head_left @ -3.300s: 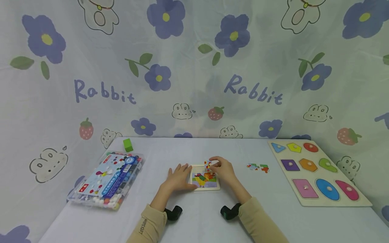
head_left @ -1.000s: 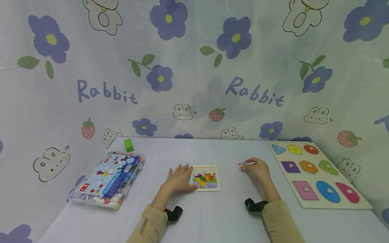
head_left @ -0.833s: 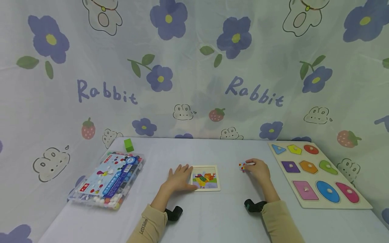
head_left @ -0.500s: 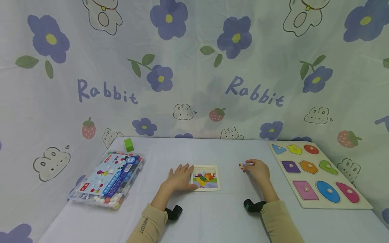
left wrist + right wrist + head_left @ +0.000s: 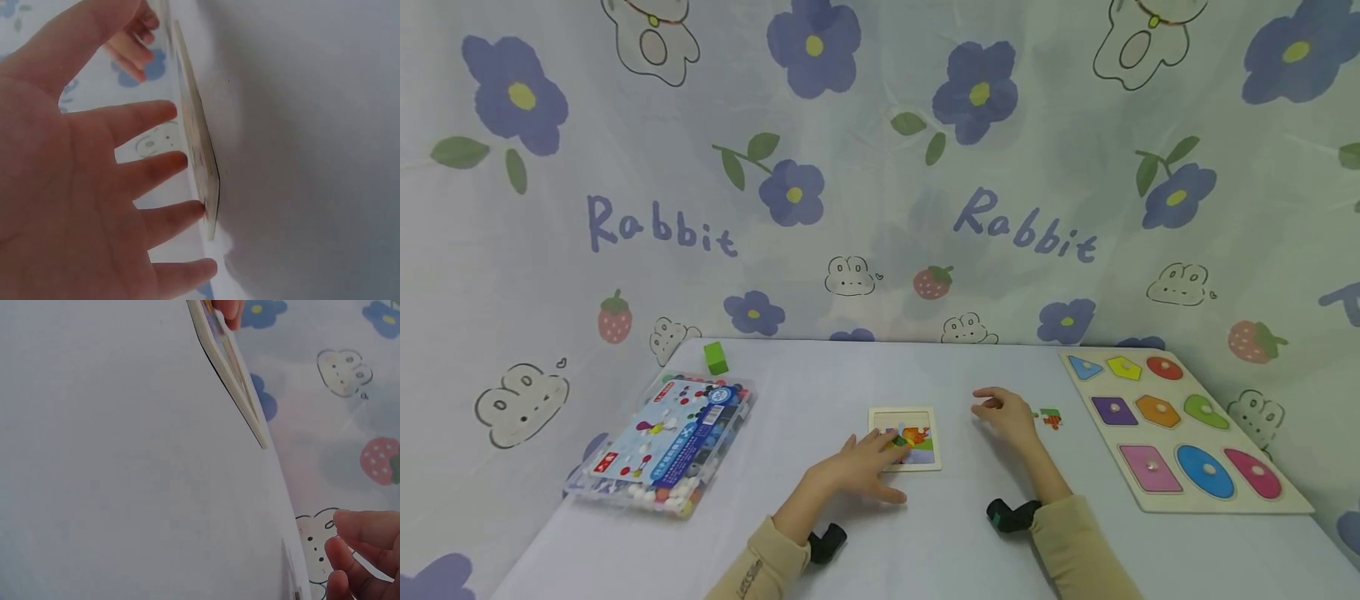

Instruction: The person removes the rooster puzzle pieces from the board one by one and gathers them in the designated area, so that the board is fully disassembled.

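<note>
My left hand (image 5: 856,469) reaches over a small picture puzzle tray (image 5: 937,437) with a pale wooden border, fingers spread and nearly straight. Its fingertips overlap the coloured bird picture; the thumb stretches past the near border. In the left wrist view the tray (image 5: 199,134) appears edge-on at the fingertips. Right of the tray, my right hand (image 5: 1011,423) hovers with loosely bent fingers and nothing visible between them. The right wrist view shows those bent fingers (image 5: 369,530) apart from the tray (image 5: 234,387). Beyond this hand lies a red and green jigsaw piece (image 5: 1051,417), partly covered on its left.
A clear plastic box of colourful beads (image 5: 662,442) lies at the left, with a green block (image 5: 716,357) behind it. A shape board (image 5: 1217,433) with knobbed coloured pieces takes up the right side. Behind the white table (image 5: 820,375) hangs a printed curtain (image 5: 880,192).
The right hand carried a dotted jigsaw piece rightward from the tray, then let go and moved slightly left. The left hand shifted from the tray's left edge onto its picture.
</note>
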{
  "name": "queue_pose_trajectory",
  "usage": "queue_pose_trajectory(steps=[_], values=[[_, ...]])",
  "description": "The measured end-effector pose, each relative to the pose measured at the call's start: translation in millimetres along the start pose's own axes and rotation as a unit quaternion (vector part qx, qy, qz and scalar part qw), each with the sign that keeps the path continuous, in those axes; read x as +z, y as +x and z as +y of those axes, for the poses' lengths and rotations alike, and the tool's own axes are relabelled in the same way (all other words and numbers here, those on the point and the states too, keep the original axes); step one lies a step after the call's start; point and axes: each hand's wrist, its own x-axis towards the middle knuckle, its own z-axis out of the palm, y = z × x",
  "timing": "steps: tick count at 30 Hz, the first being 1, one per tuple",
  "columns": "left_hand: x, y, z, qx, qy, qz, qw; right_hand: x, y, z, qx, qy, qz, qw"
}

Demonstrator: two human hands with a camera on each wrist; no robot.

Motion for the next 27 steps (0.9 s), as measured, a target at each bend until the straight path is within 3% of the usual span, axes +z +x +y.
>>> queue_pose_trajectory(steps=[8, 17, 23, 27], values=[[3.4, -1.9, 1.9, 0.001, 0.030, -0.002, 0.9996, 18.7, -3.0, -8.6, -0.005, 0.019, -0.033, 0.9993], [5.7, -0.9, 0.1, 0.001, 0.034, 0.002, 0.9994, 34.9, -12.0, -20.6, -0.034, 0.023, -0.087, 0.9954], [6.1, -0.7, -0.5, 0.004, 0.041, 0.005, 0.9992, 43.4, -18.6, -28.7, -0.045, -0.025, -0.119, 0.9916], [6.3, -0.5, -0.6, 0.007, 0.047, 0.010, 0.9988, 45.2, -22.0, -30.6, -0.073, -0.072, -0.135, 0.9856]])
